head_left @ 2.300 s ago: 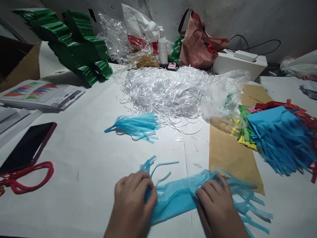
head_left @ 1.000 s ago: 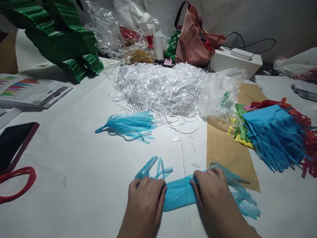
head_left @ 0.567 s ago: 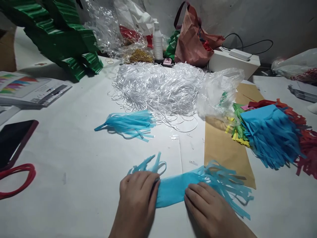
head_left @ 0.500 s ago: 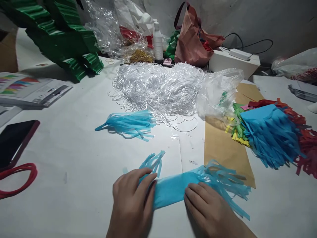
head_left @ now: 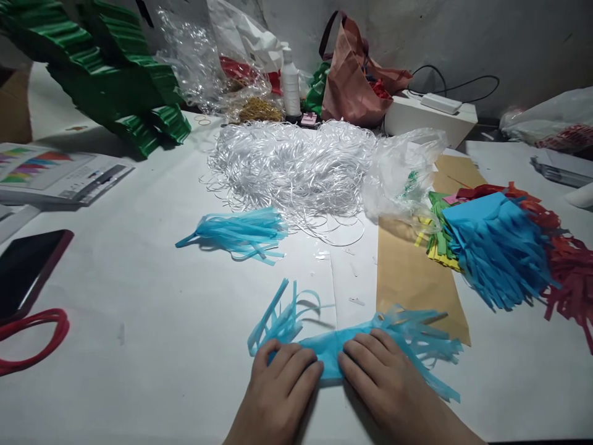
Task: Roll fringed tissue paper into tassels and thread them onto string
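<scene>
A strip of light blue tissue paper (head_left: 330, 349) with fringed ends lies on the white table near its front edge. My left hand (head_left: 281, 389) presses on its left part, fingers together and curled over the paper. My right hand (head_left: 384, 380) presses on its right part the same way, close beside the left. Fringe sticks out left of my left hand and right of my right hand. A finished blue tassel (head_left: 241, 233) lies further back.
A heap of white plastic strands (head_left: 291, 167) fills the middle. Stacked blue, green and red fringed paper (head_left: 500, 247) sits at the right on brown paper (head_left: 412, 278). A phone (head_left: 28, 266) and red cord (head_left: 32, 334) lie left. Green paper (head_left: 106, 74), bags and a bottle (head_left: 290, 83) stand behind.
My hands have drawn together on the blue strip, which is now rolled narrower between them. The left fringe has sprung upward.
</scene>
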### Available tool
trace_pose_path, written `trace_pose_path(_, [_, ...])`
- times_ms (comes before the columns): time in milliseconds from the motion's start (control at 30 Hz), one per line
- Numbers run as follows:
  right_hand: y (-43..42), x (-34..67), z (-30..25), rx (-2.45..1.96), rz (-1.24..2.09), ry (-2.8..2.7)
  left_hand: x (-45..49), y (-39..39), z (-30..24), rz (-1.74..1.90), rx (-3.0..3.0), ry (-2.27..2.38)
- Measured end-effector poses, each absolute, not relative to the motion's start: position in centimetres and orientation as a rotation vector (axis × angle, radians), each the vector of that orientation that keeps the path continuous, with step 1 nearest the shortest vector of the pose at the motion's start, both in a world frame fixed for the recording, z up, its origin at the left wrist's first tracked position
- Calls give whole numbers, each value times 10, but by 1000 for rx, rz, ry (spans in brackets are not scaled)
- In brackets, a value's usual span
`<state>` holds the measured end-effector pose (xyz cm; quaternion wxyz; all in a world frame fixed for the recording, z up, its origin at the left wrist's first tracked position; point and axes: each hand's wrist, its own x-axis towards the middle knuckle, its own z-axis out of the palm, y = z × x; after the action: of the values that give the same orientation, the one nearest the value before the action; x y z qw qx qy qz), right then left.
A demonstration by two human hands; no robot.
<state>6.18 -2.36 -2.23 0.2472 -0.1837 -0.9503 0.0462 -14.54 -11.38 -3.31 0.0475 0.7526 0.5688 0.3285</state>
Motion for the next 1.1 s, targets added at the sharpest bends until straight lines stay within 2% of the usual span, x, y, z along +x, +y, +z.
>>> trace_pose_path(533, [-11, 57, -16, -1080, 175, -2537, -166, -94, -19, 852, 2235, 1943])
trace_pose_path(767, [-2, 51, -16, -1111, 28, -2637, -164, -87, -21, 690, 2231, 2086])
trace_pose_path(1000, [-5, 61, -8, -985, 316, -2447, -173, -100, -19, 907, 2233, 1880])
trace_pose_path(1100, [-13, 72, -13, -805, 317, -2417, -173, -110, -23, 980, 2271, 1731])
